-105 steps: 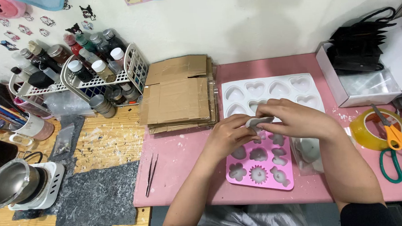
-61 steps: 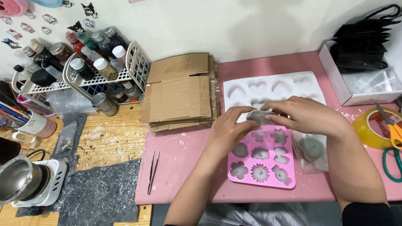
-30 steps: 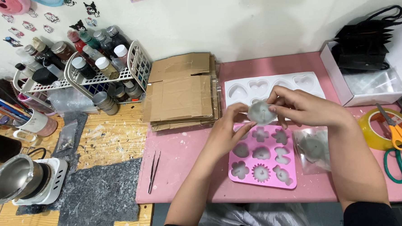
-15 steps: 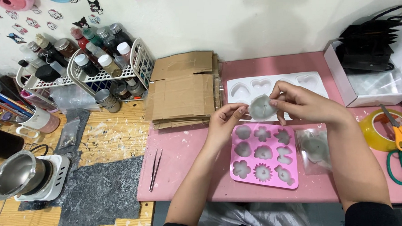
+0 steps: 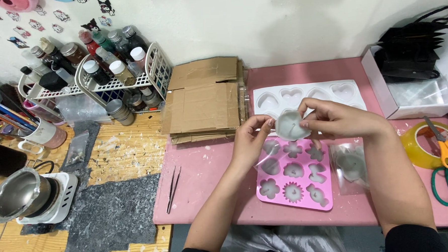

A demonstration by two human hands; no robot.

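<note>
Grey round wax piece [image 5: 290,125], small and scalloped, with a thin wick at its centre: held above the pink silicone mould tray [image 5: 294,174] with flower-shaped cavities. It is pinched at opposite rims between the fingertips of the left hand [image 5: 251,139] and the right hand [image 5: 340,119], thumbs and forefingers pressed to its edge. Judged light, stiff yet brittle, slightly slick; best gripped gently by the rim, clear of the wick. Behind it lies a white heart-cavity mould tray [image 5: 308,95]; to the right, a clear plastic bag [image 5: 350,166].
</note>
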